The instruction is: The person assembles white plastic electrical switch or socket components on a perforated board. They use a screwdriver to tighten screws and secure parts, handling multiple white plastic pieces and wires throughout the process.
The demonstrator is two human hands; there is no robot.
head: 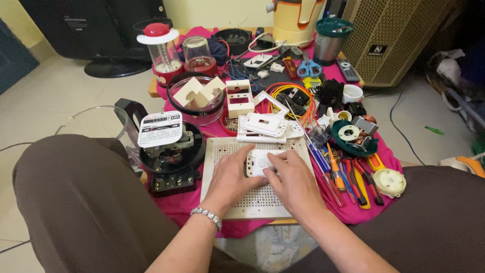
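both hands press on a white switch module [261, 163] lying on the perforated white board [237, 202] at the table's near edge: left hand [230, 177] and right hand [293, 179] fingers curled around it. loose faceplates [262, 125], screwdrivers [333, 172] and an electricity meter [169, 151] lie untouched; assembly looks unfinished.

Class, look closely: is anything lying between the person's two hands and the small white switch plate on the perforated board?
Nothing visible. The left hand and right hand both already touch the white switch plate on the perforated board.
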